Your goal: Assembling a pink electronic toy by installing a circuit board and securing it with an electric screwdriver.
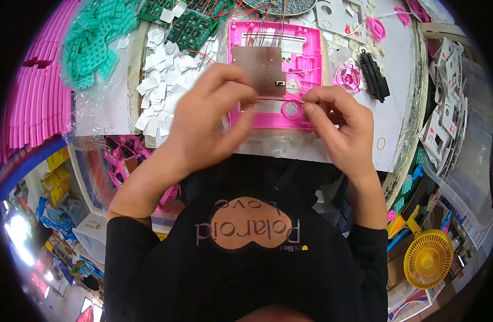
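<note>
1. Head view, far left: stack of pink curved strips (pixel 34 102) at the bench edge; beside it a heap of teal keypad mats (pixel 93 45) on clear plastic.
2. Next right: loose white paper squares (pixel 166 86) scattered in a pile; green circuit boards (pixel 190 27) with coloured leads lie above them.
3. Left hand (pixel 203 123): fingers curled, tips pinched closed on the left end of a thin red wire (pixel 278 100). The hand hovers over the left part of the pink housing.
4. Centre: pink plastic housing (pixel 273 70) flat on the white bench (pixel 402 86), a bare metal plate (pixel 262 67) seated in it, a round pink ring near its lower edge. The red wire stretches taut just above the housing, between both hands.
5. Right hand (pixel 340 129): thumb and forefinger pinched shut on the right end of the wire; other fingers folded under.
6. Right of the housing: pink round wheel (pixel 347 78), black ribbed part (pixel 374 75).
7. Far right: white moulded pieces (pixel 445 112) heaped in a bin; yellow fan (pixel 427 258) lower down.
</note>
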`<action>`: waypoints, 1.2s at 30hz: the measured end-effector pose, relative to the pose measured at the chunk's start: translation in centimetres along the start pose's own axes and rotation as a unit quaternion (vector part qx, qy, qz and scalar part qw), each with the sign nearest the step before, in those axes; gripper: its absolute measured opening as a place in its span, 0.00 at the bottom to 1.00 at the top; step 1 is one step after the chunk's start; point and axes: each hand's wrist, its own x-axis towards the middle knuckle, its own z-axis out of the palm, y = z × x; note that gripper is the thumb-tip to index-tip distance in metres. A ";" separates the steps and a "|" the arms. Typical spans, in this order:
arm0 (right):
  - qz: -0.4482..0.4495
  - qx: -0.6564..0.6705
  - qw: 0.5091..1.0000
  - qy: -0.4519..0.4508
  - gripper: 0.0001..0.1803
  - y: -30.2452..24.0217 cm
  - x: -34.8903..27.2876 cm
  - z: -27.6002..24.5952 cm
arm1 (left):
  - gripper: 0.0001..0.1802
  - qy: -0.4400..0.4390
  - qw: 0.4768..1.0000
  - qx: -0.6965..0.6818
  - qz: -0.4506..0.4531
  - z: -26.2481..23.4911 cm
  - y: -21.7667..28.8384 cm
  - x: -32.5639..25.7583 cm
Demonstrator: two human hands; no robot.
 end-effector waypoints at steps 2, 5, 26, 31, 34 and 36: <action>0.053 0.027 0.998 -0.028 0.08 -0.1 -0.4 -0.5 | 0.10 -0.012 0.999 0.050 0.013 -1.2 -1.2 -1.1; 0.051 -0.017 0.999 0.000 0.10 -0.1 -0.8 -0.5 | 0.12 -0.019 0.992 0.113 0.047 -0.9 -1.8 -2.3; -0.210 -0.192 0.959 0.000 0.12 3.2 -1.4 -0.6 | 0.20 -0.089 0.974 0.192 0.084 -0.4 -1.7 -2.7; -0.200 -0.121 0.971 0.046 0.12 5.7 -2.8 0.3 | 0.20 -0.101 0.975 0.178 0.085 -0.9 -1.9 -2.5; -0.173 -0.105 0.974 0.097 0.13 6.9 -3.6 1.2 | 0.21 -0.107 0.972 0.190 0.087 -0.9 -1.9 -2.6; -0.154 -0.106 0.975 0.122 0.13 6.7 -3.8 1.3 | 0.22 -0.113 0.969 0.204 0.081 -0.9 -1.7 -2.6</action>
